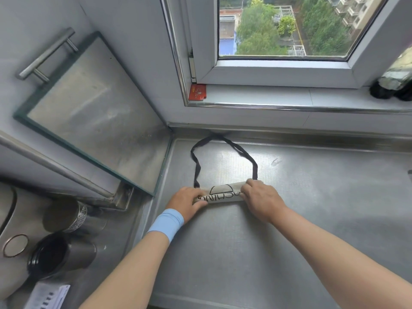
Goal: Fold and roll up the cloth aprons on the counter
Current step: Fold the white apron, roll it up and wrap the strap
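A cream cloth apron (223, 194) with black printed lettering lies rolled into a short tube on the steel counter (312, 208). Its black neck strap (225, 141) loops away from the roll toward the back wall. My left hand (188, 202) grips the roll's left end, fingers curled over it, a blue wristband on the wrist. My right hand (262, 196) is closed over the roll's right end. Both hands press the roll down against the counter.
Two metal cups (64, 215) and a dark jar (51, 255) stand at the lower left. A glass panel (93, 112) leans in the left corner. On the window sill sit a red packet (197, 92) and dark objects (392, 85) at the right.
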A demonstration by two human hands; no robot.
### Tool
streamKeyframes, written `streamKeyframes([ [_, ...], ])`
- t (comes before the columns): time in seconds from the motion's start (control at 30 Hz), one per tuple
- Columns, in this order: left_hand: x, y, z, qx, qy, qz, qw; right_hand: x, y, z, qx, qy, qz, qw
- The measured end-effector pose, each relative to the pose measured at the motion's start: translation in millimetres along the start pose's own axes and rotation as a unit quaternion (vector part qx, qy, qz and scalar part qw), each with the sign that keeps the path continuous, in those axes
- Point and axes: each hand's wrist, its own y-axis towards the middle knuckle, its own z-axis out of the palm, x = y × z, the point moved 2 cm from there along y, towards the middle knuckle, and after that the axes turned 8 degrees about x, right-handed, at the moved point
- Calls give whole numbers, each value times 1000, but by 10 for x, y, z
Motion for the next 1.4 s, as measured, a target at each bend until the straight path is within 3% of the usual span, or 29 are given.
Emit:
streamKeyframes([
  [0.13,42,130,-23,-14,-84,-81,993,53,157,-99,21,13,45,999],
  [0.2,49,206,-26,2,-83,-111,990,35,223,-102,22,9,87,996],
  [0.3,-19,282,-49,-49,-35,-156,986,26,299,-139,-20,-72,115,991],
  [0.37,-214,330,-49,-98,84,-100,987,67,347,-105,-48,-120,79,988],
  [0.47,-559,380,71,-112,122,75,983,195,394,-34,-77,-119,-2,990],
  [0.53,-587,361,193,-60,112,112,986,224,386,22,-73,-59,-15,996],
  [0.73,-264,318,318,56,134,94,985,38,272,180,-5,178,-42,983],
  [1.0,-244,401,217,67,155,42,985,-109,329,124,35,100,-103,989],
  [1.13,-379,452,73,64,186,43,979,-57,361,-24,-13,31,-84,996],
  [1.23,-438,403,-65,97,115,21,988,72,331,-279,25,-31,-63,997],
  [1.4,-437,236,-414,137,-19,-22,990,168,147,-779,180,132,5,975],
])
